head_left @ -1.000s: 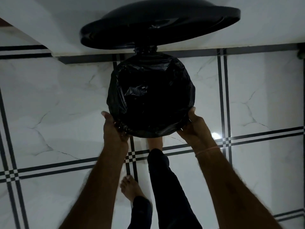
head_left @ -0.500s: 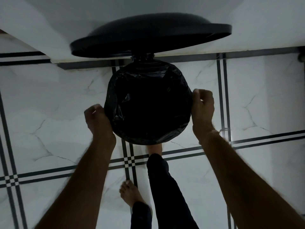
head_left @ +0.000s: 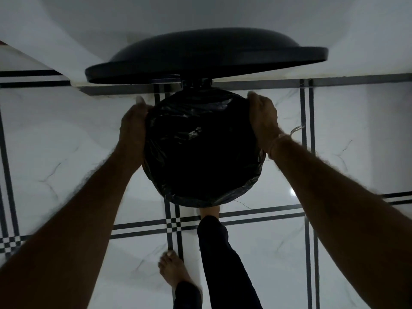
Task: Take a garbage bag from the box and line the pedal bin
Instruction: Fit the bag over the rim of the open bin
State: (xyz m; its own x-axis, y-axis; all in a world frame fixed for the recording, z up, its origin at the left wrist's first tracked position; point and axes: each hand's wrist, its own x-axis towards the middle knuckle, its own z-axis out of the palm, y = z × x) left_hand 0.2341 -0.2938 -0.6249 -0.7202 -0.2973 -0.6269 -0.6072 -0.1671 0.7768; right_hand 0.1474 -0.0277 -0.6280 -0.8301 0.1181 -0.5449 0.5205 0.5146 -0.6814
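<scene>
— Where's the bag?

— Frame centre: the bag [head_left: 200,152] is folded over the bin [head_left: 223,202] rim, lid [head_left: 200,56] up.

— Hands?

— Left hand [head_left: 133,126] clasps the rim's left edge, right hand [head_left: 263,117] the upper right; the bag lies between them, equally near both.

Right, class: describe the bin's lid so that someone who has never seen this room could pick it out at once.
Start at the white tiled floor with dark double lines, and find the round pedal bin lined with a crinkled black garbage bag. Directly beyond it, hinged at the far rim, the lid stands raised against the pale wall. It is the only smooth, matt, domed black disc; the bag is glossy and wrinkled.
</scene>
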